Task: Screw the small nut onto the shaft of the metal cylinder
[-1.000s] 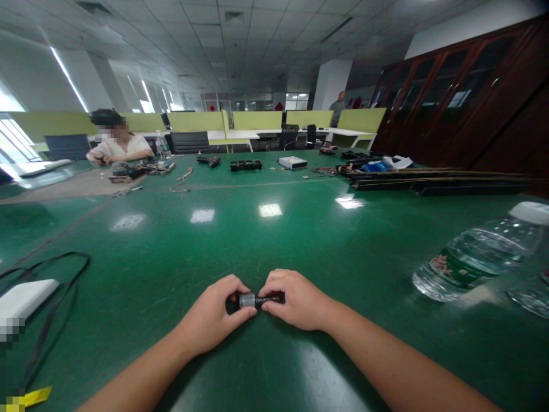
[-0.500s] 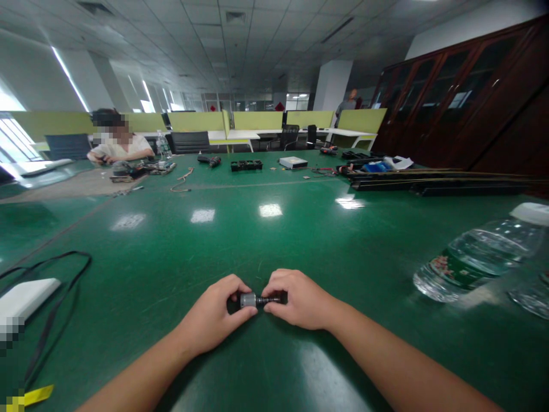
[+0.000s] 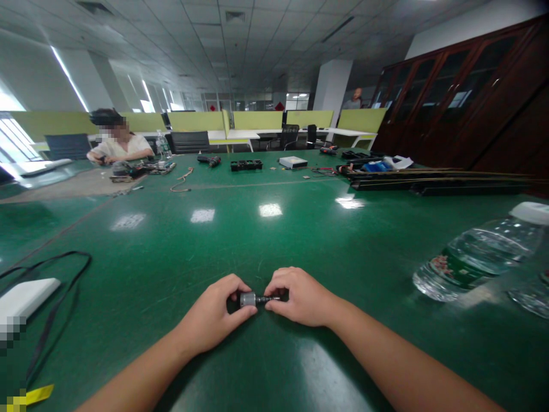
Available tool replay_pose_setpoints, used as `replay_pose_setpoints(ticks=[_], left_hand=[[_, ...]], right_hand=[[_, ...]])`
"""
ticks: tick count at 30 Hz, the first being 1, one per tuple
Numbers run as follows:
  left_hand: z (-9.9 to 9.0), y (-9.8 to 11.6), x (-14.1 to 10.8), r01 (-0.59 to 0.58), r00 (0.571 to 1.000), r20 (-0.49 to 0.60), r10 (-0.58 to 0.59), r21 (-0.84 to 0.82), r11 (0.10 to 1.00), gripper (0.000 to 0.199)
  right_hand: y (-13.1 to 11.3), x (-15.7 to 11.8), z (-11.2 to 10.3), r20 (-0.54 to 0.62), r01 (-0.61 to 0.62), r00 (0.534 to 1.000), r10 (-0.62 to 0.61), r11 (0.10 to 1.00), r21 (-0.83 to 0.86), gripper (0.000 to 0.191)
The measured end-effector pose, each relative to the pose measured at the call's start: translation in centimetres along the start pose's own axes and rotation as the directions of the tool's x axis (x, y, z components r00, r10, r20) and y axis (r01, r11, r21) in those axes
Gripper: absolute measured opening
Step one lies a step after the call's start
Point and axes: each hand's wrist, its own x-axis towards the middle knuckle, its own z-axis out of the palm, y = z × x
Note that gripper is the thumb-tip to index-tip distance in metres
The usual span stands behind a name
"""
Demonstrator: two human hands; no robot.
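Observation:
Low over the green tabletop (image 3: 240,240), a small motor (image 3: 247,299) lies sideways between my hands. It has a silver-grey cylinder at the left and a thin dark, ridged shaft (image 3: 266,299) pointing right. The thumb and fingers of my left hand (image 3: 213,315) grip the cylinder from its left end. My right hand (image 3: 299,300) is curled around the shaft, its thumb and fingertips pinching near the ridged part. The shaft's thin tip shows inside the curl of that hand. My left palm hides the cylinder's far end.
A water bottle (image 3: 480,260) lies tilted at the right. On the left are a white box-like object (image 3: 28,297) and a black strap (image 3: 51,317). Farther back lie a power drill (image 3: 209,161), a black part (image 3: 246,165) and dark rails (image 3: 429,182). A person (image 3: 124,146) sits across the table.
My right hand has shifted very slightly up and right along the shaft, and more of the thin tip shows. My left hand holds still. A distant person has moved right.

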Motion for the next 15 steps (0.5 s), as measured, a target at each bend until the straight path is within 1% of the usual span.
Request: replay_pose_setpoints(ticks=[15], left_hand=[[0.03,0.1,-0.02,0.019,1.0,0.005,-0.019,0.011,1.0,0.015]], right_hand=[[0.08,-0.09,-0.35,0.0,-0.025,1.0,0.025,1.0,-0.012,0.007]])
